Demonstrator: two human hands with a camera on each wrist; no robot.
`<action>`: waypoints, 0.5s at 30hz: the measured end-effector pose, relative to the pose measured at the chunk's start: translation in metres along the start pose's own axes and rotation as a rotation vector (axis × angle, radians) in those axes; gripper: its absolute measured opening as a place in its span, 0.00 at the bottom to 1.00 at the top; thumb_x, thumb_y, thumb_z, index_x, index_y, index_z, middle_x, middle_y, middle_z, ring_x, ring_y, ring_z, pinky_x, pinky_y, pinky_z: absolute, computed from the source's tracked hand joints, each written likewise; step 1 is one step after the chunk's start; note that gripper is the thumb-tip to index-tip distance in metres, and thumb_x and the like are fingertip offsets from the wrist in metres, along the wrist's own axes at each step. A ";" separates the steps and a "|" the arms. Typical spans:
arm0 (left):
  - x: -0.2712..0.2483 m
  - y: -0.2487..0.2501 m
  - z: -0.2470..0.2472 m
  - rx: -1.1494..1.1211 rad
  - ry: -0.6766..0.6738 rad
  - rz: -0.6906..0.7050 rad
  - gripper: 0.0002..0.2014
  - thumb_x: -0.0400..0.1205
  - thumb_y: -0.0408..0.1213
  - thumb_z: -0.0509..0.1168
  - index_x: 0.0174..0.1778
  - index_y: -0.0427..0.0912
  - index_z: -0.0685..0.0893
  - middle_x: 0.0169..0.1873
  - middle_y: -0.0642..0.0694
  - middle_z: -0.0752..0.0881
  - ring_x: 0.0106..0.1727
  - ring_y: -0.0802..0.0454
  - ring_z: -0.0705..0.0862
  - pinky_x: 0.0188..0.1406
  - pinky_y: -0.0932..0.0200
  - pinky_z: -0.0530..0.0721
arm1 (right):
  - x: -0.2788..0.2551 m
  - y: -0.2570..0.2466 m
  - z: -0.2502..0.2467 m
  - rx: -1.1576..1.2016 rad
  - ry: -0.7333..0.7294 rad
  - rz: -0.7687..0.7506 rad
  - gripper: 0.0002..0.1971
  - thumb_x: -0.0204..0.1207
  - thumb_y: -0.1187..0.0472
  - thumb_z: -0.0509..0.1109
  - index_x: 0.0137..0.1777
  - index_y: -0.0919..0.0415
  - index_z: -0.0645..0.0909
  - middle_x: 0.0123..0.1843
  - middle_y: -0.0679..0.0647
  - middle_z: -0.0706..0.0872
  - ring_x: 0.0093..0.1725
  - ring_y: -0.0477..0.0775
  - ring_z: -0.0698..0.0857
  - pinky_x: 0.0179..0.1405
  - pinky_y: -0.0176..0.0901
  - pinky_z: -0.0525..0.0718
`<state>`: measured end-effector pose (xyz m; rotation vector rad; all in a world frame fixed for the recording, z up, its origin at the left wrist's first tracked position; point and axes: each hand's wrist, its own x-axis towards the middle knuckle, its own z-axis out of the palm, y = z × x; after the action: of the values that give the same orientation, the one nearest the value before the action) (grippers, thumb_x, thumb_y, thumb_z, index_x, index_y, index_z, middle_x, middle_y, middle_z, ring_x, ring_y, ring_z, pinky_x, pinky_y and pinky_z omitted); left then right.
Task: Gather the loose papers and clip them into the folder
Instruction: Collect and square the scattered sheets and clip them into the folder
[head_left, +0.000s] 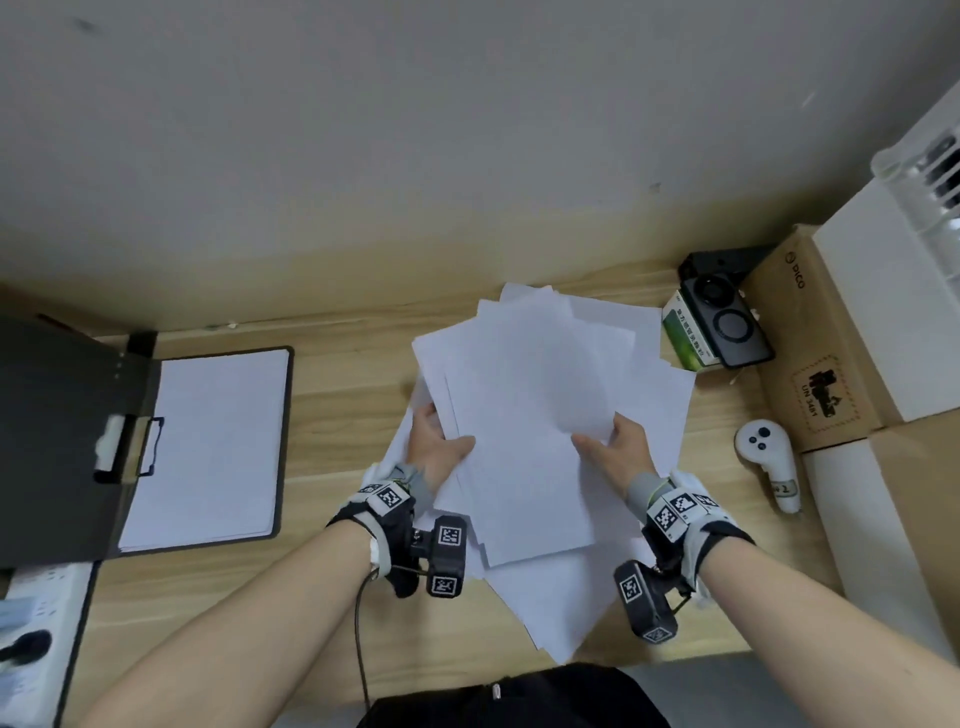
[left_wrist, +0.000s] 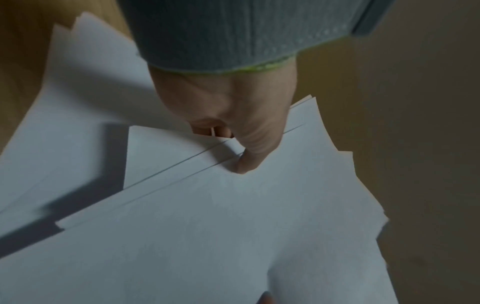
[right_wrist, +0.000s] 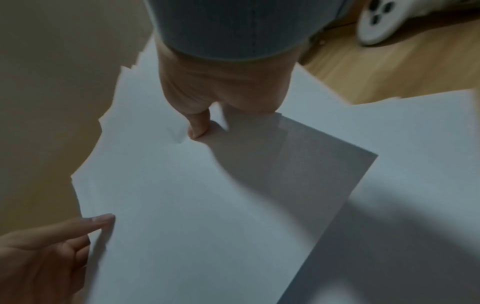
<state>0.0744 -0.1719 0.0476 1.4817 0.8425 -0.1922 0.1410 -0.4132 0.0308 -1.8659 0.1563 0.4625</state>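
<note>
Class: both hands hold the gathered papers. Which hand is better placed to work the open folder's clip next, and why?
Probably the left hand: the folder and its clip lie on its side. The right hand could keep its grip on the papers.

A light wood-grain desk (head_left: 332, 395) runs along the wall. At its left lies the open black folder (head_left: 78, 431), its inner board holding white sheets under a clip. In the middle, loose papers (head_left: 660, 395) lie spread out in an untidy overlapping fan, some corners reaching the near edge. To the right of them rests a white controller (head_left: 768, 457) with dark buttons, flat on the wood. Behind that, a green-and-white box (head_left: 685, 338) sits on the desk with a black device on it, beside brown cardboard boxes (head_left: 810, 358) stacked at the far right
</note>
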 end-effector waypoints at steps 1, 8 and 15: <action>-0.002 0.010 -0.013 -0.019 -0.001 0.016 0.29 0.74 0.20 0.70 0.67 0.44 0.71 0.57 0.42 0.87 0.52 0.46 0.88 0.44 0.54 0.88 | 0.000 -0.015 0.009 0.004 -0.014 -0.020 0.12 0.72 0.72 0.75 0.53 0.60 0.84 0.49 0.56 0.90 0.46 0.53 0.87 0.49 0.42 0.85; -0.009 0.094 -0.098 -0.075 0.055 0.149 0.15 0.74 0.20 0.69 0.55 0.35 0.84 0.53 0.38 0.90 0.51 0.40 0.89 0.55 0.43 0.88 | 0.007 -0.120 0.066 0.131 -0.072 -0.111 0.10 0.71 0.71 0.79 0.48 0.60 0.84 0.42 0.51 0.90 0.36 0.46 0.88 0.32 0.33 0.86; -0.024 0.100 -0.156 0.014 0.075 0.231 0.20 0.72 0.19 0.72 0.61 0.32 0.82 0.55 0.39 0.88 0.54 0.43 0.88 0.58 0.48 0.86 | -0.007 -0.131 0.108 0.191 -0.093 -0.102 0.18 0.63 0.66 0.85 0.52 0.66 0.86 0.46 0.57 0.93 0.44 0.53 0.92 0.46 0.45 0.89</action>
<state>0.0585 -0.0246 0.1617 1.5941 0.7238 0.0298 0.1522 -0.2691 0.1193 -1.6543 0.0409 0.4475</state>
